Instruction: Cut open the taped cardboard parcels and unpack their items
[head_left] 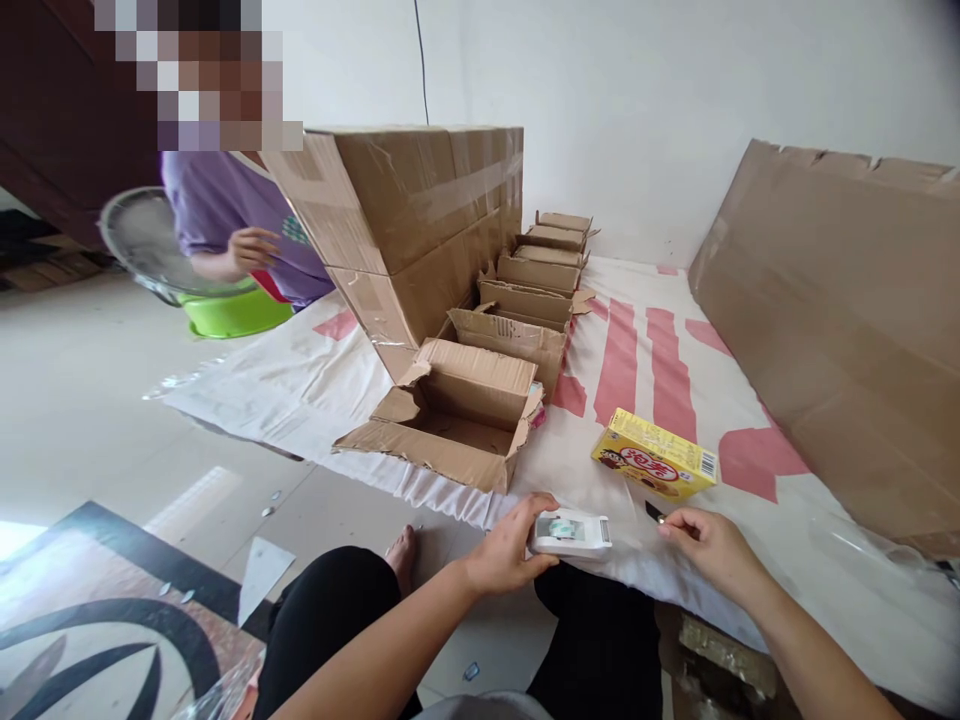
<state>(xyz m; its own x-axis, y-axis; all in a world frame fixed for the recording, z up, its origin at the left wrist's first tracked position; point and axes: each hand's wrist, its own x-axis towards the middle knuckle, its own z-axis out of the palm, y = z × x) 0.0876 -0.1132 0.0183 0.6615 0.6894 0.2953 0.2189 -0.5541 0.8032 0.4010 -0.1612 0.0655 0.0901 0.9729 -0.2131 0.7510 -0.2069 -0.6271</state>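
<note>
My left hand point(517, 545) is closed around the edge of a small white plastic case point(574, 533) with a clear window, held just off the table's front edge. Something pale green and white shows behind the window; what it is I cannot tell. My right hand point(701, 540) pinches a small flat black piece point(653, 512) between thumb and fingertips, right of the case. Just beyond that hand, a yellow printed carton point(652, 460) lies on the cloth-covered table point(570, 475).
An open cardboard box point(427, 440) leads a row of several more. Behind them rises a stack of taped cartons point(442, 200). A large cardboard panel point(840, 330) leans at right. Across the table, a person in a purple shirt point(217, 210) sits near a green basin point(236, 312).
</note>
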